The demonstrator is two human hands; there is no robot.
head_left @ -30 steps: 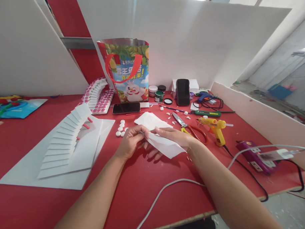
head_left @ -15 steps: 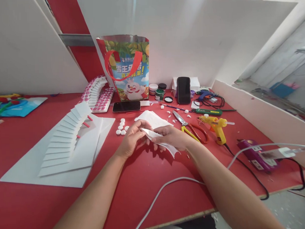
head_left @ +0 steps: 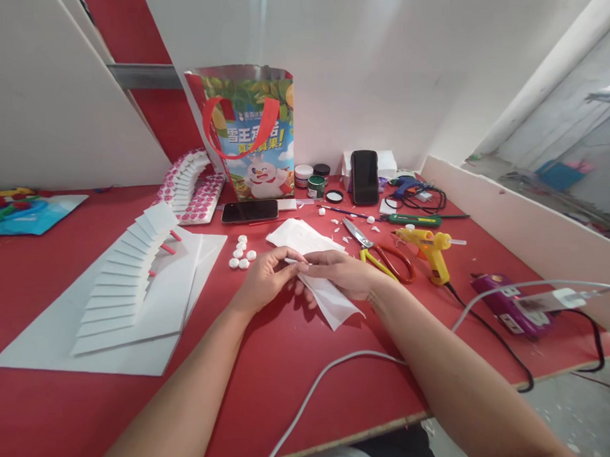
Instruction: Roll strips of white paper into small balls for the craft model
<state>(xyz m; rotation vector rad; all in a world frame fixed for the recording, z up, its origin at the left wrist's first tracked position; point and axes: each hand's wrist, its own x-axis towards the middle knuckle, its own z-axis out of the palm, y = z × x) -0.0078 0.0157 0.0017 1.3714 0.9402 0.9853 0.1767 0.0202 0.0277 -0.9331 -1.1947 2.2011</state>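
Both my hands meet over the middle of the red table, closed on one strip of thin white paper point(head_left: 332, 301). My left hand point(head_left: 269, 276) pinches its rolled upper end between thumb and fingers. From above, my right hand point(head_left: 339, 270) grips the same end, its fingertips against the left ones. The strip's loose, wider end hangs down to the right beneath my right hand. Just behind the hands lies a stack of white paper sheets point(head_left: 305, 236). Several small white rolled paper rosettes point(head_left: 242, 253) sit left of the stack. What lies inside the rolled end is hidden by my fingers.
Scissors point(head_left: 376, 246), a yellow glue gun point(head_left: 430, 251) and a purple power strip point(head_left: 512, 306) lie to the right. A white cable point(head_left: 320, 381) crosses in front. A stepped white board piece point(head_left: 121, 281) stands left; a gift bag point(head_left: 256, 137) and phone point(head_left: 249, 211) are behind.
The fingers of both hands have drawn together at the strip's upper end. Its loose end has swung lower and shows more of its face. The view has shifted slightly.
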